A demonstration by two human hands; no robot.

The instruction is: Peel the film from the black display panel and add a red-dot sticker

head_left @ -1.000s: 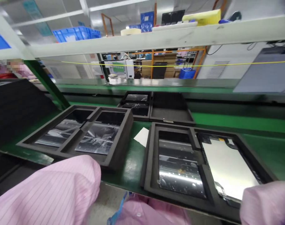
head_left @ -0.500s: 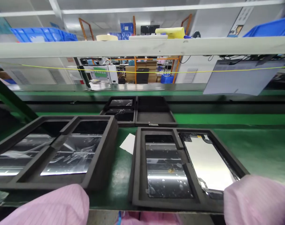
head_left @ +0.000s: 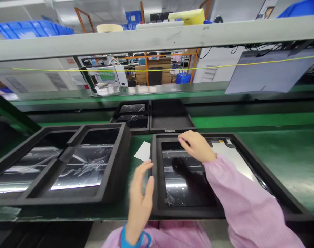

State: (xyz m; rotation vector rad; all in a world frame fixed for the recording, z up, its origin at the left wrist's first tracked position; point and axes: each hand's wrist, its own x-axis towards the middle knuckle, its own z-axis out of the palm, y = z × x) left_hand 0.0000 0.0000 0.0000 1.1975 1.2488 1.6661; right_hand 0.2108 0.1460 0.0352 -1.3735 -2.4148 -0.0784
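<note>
I see a shiny black screen (head_left: 189, 187) lying in the left side of a dark tray (head_left: 185, 213) on the green bench (head_left: 288, 155). The right hand (head_left: 197, 146) is bent above it, and I can't tell if its grip is apart or together. The left hand (head_left: 140, 198), its grip apart, is by the tray's left edge, near a white paper (head_left: 142, 151).

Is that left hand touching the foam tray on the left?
Apart. The head view shows green bench between the left hand and the left foam tray.
</note>
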